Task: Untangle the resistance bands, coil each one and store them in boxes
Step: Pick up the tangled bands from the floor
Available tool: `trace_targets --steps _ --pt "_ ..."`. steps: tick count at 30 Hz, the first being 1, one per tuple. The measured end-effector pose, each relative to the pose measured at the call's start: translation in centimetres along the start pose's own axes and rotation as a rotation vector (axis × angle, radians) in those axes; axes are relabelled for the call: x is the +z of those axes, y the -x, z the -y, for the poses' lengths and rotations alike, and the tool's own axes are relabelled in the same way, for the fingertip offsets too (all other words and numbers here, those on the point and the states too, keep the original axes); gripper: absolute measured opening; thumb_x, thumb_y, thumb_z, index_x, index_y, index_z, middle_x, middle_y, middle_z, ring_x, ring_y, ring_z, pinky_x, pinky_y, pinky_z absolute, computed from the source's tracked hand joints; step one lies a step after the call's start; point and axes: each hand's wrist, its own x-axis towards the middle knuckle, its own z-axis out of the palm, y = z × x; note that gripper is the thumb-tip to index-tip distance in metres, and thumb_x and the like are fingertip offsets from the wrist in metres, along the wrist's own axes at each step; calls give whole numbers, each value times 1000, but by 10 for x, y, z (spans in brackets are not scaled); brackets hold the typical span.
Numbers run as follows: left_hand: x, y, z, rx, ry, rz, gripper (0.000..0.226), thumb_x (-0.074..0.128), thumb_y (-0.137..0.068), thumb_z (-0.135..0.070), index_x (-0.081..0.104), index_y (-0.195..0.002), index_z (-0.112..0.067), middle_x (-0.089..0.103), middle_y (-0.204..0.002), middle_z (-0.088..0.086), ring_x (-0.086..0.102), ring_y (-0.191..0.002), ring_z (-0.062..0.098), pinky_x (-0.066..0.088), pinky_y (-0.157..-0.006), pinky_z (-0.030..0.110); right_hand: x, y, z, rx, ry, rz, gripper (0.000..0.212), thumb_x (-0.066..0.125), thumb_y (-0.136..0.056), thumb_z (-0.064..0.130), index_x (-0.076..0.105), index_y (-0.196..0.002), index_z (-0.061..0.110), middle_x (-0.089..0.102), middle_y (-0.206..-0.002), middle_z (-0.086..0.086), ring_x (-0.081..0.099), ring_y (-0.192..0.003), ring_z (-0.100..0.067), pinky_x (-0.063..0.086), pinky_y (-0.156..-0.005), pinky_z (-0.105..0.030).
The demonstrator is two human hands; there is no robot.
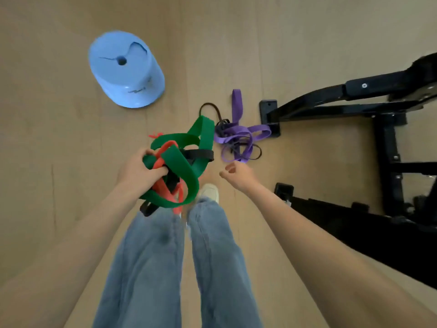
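My left hand (139,171) grips a tangled bunch of bands held above the floor: a wide green band (186,171), a red band (163,159) and a black band (201,154) looped through each other. My right hand (238,174) hangs free to the right of the bunch, fingers loosely curled, holding nothing. On the wooden floor beyond it lies a second tangle, a purple band (238,136) knotted with a thin dark band (212,110).
An upturned light-blue bucket (125,72) stands on the floor at the upper left. Black metal exercise equipment (354,110) fills the right side, its feet close to the purple tangle. My legs in jeans (165,256) and a white shoe (210,191) are below the hands.
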Motion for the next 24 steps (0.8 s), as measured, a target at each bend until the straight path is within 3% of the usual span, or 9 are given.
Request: trace_targets --steps 5,7,12,14,16,18,19,22,24 --pt "58 -130 19 28 -50 20 33 76 -71 -19 53 -94 -26 64 -97 8 59 -94 31 49 -84 46 27 -162 -27 97 20 -64 54 63 -86 29 43 -131 5 45 -133 -18 45 -122 -34 38 -101 -41" --pt "79 -176 31 42 -81 46 39 79 -59 -28 52 -86 -30 62 -92 5 57 -89 27 49 -83 44 43 -220 -53 155 -61 -132 64 65 -84 27 35 -138 11 36 -140 -19 38 -128 -37 33 -107 -44" --pt "140 -272 75 5 -13 33 40 65 -43 -34 51 -80 -27 58 -87 5 56 -81 26 49 -76 39 74 -344 -102 340 -702 -261 100 73 -73 48 11 -149 27 20 -155 -10 19 -141 -34 24 -112 -51" --pt "164 -297 95 -2 51 38 33 65 -44 -32 49 -72 -29 58 -81 1 53 -76 19 44 -70 31 93 -388 -102 382 -791 -285 105 74 -69 54 8 -148 32 13 -156 -11 19 -140 -37 23 -112 -52" --pt "179 -311 107 -26 120 22 30 69 -48 -30 49 -70 -30 58 -76 -3 53 -69 14 43 -64 27 106 -419 -95 440 -782 -387 97 76 -68 50 18 -145 33 9 -152 -18 34 -125 -44 31 -106 -49" --pt "179 -314 111 -71 198 -34 29 75 -59 -22 50 -72 -31 58 -75 -4 52 -64 9 43 -52 20 105 -427 -87 443 -833 -518 74 76 -71 35 36 -132 25 29 -142 -18 52 -88 -29 41 -87 -37" --pt "174 -310 108 -101 227 -74 28 73 -65 -18 50 -72 -32 57 -75 -4 51 -63 8 41 -45 16 105 -421 -83 434 -844 -544 64 74 -72 29 42 -127 22 41 -136 -15 53 -84 -25 42 -84 -33" --pt "139 -272 83 -179 347 -152 25 68 -72 -14 50 -73 -32 56 -74 -5 51 -61 10 37 -36 14 96 -356 -63 373 -768 -514 59 69 -74 23 50 -129 13 58 -126 -9 56 -111 -28 44 -92 -31" --pt "101 -230 57 -239 452 -199 22 65 -74 -13 49 -72 -28 56 -72 -5 51 -62 12 38 -38 13 81 -281 -37 259 -822 -457 39 67 -74 15 60 -112 9 66 -107 -9 64 -95 -17 50 -81 -38"
